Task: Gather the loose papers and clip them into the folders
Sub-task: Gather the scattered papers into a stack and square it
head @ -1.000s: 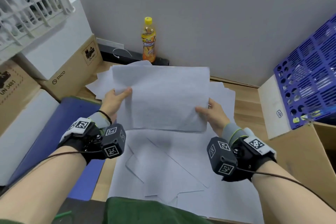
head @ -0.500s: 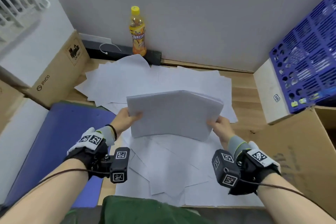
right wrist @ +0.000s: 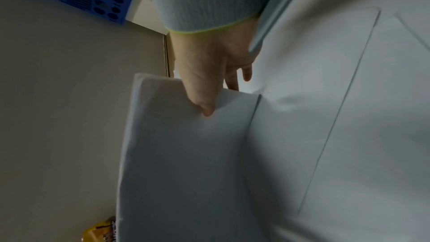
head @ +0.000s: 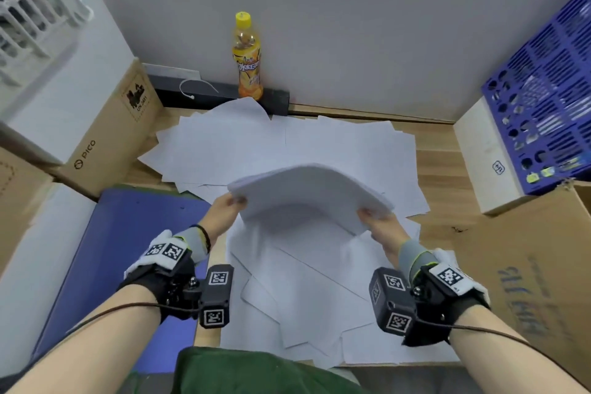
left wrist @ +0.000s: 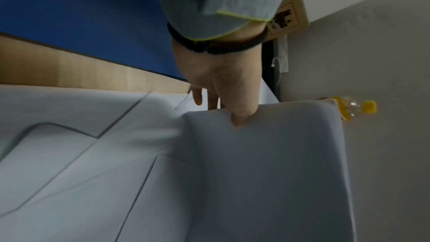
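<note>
left hand and right hand pinching paper stack, seemingly bowed upward

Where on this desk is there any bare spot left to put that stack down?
Bare wood shows between the scattered sheets and the white box. The blue folder, left of the sheets, is also bare. The middle is crowded with paper; the bottle stands at the wall.

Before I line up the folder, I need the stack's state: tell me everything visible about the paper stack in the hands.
The paper stack is plain white sheets, several thick, roughly squared. It is lifted off the desk and bows upward in the middle. The left hand pinches its left edge, the right hand its right edge, thumbs on the near face. Loose sheets lie beneath it.
</note>
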The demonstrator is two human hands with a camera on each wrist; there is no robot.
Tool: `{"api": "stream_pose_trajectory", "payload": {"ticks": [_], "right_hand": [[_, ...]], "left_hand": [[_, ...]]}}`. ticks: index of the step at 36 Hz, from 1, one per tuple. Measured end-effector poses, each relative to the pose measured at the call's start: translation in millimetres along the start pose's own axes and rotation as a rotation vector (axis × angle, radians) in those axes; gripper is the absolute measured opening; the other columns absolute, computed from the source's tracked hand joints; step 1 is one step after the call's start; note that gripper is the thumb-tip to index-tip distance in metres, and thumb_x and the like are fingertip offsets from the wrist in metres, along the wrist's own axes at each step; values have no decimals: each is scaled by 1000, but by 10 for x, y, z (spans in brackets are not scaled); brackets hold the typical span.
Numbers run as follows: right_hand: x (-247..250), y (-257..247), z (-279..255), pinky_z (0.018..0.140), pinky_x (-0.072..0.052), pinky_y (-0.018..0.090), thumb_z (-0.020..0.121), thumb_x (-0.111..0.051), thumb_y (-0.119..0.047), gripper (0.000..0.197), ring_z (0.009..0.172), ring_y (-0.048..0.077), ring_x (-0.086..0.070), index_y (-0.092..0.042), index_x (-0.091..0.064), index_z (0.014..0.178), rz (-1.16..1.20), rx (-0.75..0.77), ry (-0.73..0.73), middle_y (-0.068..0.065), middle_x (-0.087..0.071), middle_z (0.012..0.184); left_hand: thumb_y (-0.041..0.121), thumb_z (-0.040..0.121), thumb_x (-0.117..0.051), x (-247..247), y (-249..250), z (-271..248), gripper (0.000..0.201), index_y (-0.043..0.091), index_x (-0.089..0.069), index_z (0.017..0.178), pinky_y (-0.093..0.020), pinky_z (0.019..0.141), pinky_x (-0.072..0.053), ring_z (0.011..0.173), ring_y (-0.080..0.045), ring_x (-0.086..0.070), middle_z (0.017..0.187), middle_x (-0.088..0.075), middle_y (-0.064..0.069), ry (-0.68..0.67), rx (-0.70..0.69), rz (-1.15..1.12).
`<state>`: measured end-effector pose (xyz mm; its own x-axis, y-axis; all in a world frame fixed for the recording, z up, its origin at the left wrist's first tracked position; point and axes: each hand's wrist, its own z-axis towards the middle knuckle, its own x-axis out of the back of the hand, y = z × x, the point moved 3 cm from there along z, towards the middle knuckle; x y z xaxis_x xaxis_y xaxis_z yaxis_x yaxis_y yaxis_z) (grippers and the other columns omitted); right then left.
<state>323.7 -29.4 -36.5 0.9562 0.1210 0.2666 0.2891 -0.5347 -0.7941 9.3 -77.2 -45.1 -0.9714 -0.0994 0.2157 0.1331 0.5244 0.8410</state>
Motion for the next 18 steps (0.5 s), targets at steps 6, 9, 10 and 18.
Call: {"api": "stream_pose_trajectory", "payload": {"ticks": [6,9,10,18], "right_hand": [[73,-248,-22,70,-48,34,94,-49,-15,17,81,23,-56,-6,-63,99,12,32,35,11,-58,86],[55,-404,-35,55,-54,24,96,-49,-12,15,63,14,-62,-13,-60,86,160,39,28,4,-62,71],[32,-448,-43,50,-55,23,97,-48,-12,15,53,9,-62,-12,-58,86,218,37,16,-1,-62,61],[-460,-508,-173,57,-58,29,98,-49,-15,21,67,16,-72,0,-57,110,351,-39,-165,7,-73,82]], "left_hand": [[19,95,-55,194,-69,59,35,10,-50,129,-30,91,-40,114,-20,-51,126,-54,-7,165,-13,-103],[47,80,-70,186,-66,9,70,17,-42,136,-34,98,-43,118,-19,-53,134,-50,-2,45,57,-284],[57,65,-78,147,-49,-13,88,19,-42,136,-34,97,-45,117,-18,-57,133,-53,-1,-29,74,-351],[42,88,-63,-233,307,-76,43,19,-51,123,-31,64,-57,88,-24,-67,118,-61,-3,-193,80,-493]]}}
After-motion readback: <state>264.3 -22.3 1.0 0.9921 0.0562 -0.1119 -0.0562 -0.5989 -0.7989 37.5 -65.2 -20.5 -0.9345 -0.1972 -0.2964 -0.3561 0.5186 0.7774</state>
